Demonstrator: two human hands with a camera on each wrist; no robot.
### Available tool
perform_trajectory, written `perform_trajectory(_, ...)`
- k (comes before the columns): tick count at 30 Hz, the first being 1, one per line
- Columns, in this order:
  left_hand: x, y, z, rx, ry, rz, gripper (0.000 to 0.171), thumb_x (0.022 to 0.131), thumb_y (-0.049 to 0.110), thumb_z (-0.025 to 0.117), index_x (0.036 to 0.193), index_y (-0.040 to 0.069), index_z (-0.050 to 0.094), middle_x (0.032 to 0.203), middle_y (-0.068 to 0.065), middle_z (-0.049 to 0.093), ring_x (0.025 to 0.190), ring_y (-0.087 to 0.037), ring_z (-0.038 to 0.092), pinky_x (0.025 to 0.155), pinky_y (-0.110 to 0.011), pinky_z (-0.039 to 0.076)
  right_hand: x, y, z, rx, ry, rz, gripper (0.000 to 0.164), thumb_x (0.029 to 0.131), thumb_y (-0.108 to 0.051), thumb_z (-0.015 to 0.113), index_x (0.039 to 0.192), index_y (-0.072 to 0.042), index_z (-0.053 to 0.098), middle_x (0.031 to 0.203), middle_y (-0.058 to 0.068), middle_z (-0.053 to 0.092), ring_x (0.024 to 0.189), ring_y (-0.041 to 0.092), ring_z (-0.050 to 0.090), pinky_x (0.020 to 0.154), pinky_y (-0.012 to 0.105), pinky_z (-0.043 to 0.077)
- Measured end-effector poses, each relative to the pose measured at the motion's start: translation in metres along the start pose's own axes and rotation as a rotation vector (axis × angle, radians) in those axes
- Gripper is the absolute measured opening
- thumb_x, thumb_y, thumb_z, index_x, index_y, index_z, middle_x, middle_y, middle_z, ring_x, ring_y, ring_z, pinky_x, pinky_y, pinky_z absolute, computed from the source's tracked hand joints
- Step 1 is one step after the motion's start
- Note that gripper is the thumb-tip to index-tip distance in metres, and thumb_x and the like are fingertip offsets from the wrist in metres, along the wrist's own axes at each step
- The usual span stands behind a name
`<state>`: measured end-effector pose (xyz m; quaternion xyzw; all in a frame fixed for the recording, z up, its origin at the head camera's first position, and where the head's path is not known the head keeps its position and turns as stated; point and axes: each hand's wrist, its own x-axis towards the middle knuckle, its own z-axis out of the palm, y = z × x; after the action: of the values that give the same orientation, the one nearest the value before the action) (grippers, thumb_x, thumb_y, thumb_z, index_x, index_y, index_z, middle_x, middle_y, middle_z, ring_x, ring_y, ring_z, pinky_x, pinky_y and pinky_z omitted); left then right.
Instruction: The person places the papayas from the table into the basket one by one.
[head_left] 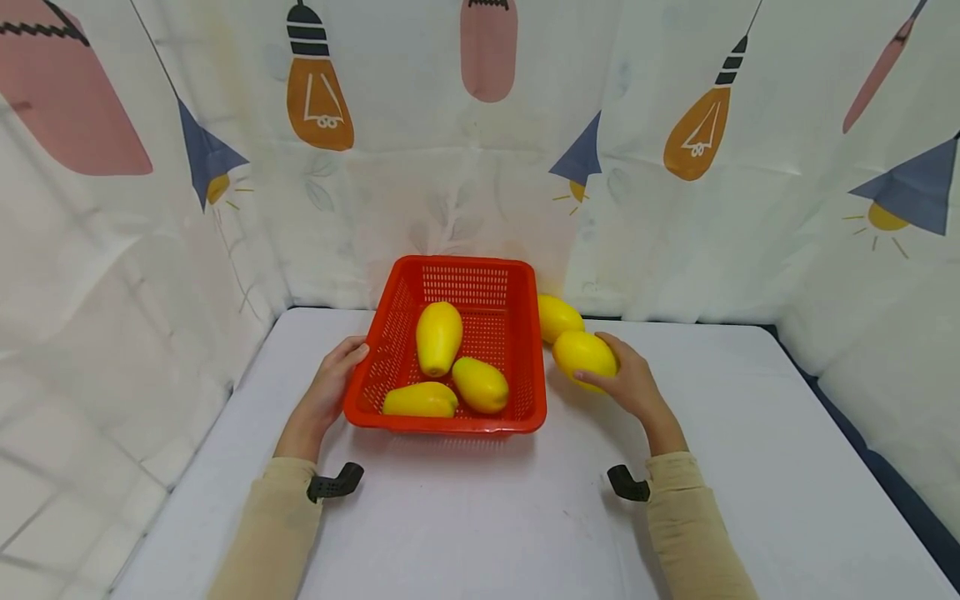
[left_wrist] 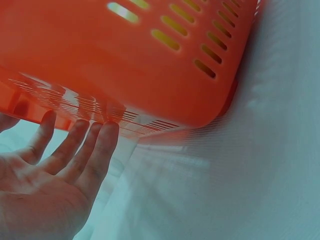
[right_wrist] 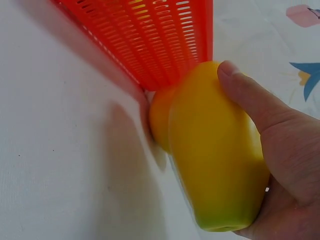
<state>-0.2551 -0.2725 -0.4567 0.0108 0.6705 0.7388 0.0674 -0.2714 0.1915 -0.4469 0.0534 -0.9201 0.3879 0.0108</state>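
Observation:
Three yellow papayas [head_left: 438,338] lie in a red plastic basket [head_left: 528,392] with slotted walls. My left hand [head_left: 330,387] holds the basket at its left rim; in the left wrist view the fingers [left_wrist: 102,150] lie against the outer wall, just under the rim. On the basket's other side, my right hand [head_left: 633,379] grips a yellow papaya [right_wrist: 217,155], greenish at one end, with the thumb along its side. That papaya is held above the table. Another papaya [head_left: 558,317] sits behind it, beside the basket's right wall, partly hidden.
The basket stands on a white-covered table [head_left: 480,517]. A pale curtain [head_left: 465,183] printed with lamps and bulbs hangs right behind the table and along both sides. Dark straps [head_left: 335,482] with mounts sit on both sleeved wrists.

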Motion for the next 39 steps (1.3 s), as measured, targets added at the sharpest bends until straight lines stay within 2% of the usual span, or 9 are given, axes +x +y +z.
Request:
perform_trajectory(12, 0.002, -0.001, -0.001, -0.018, 0.0, -0.016, 0.033, 0.1, 0.039, 0.048, 0.126, 0.018, 0.049, 0.115, 0.005, 0.057, 0.101, -0.008, 0.056, 0.085, -0.017, 0.052, -0.001, -0.011, -0.006, 0.004, 0.016, -0.041, 0.086, 0.079, -0.052, 0.074, 0.147, -0.017, 0.037, 0.148, 0.013, 0.043, 0.12, 0.033, 0.046, 0.101, 0.055, 0.039)
perform_trajectory(34, 0.002, 0.0, 0.0, -0.016, -0.001, -0.01, 0.031, 0.1, 0.039, 0.049, 0.124, 0.018, 0.05, 0.113, 0.006, 0.057, 0.1, -0.007, 0.056, 0.085, -0.016, 0.051, -0.007, -0.022, -0.011, 0.018, 0.054, -0.088, 0.084, 0.08, -0.052, 0.074, 0.147, -0.017, 0.038, 0.145, 0.012, 0.045, 0.114, 0.032, 0.048, 0.095, 0.051, 0.043)
perform_trajectory(39, 0.001, -0.001, 0.0, -0.013, 0.004, 0.01, 0.03, 0.101, 0.037, 0.048, 0.123, 0.016, 0.05, 0.111, 0.006, 0.057, 0.097, -0.005, 0.057, 0.083, -0.016, 0.051, -0.008, -0.027, -0.014, 0.028, 0.056, -0.1, 0.084, 0.08, -0.052, 0.074, 0.147, -0.017, 0.037, 0.146, 0.012, 0.044, 0.114, 0.032, 0.048, 0.093, 0.049, 0.043)
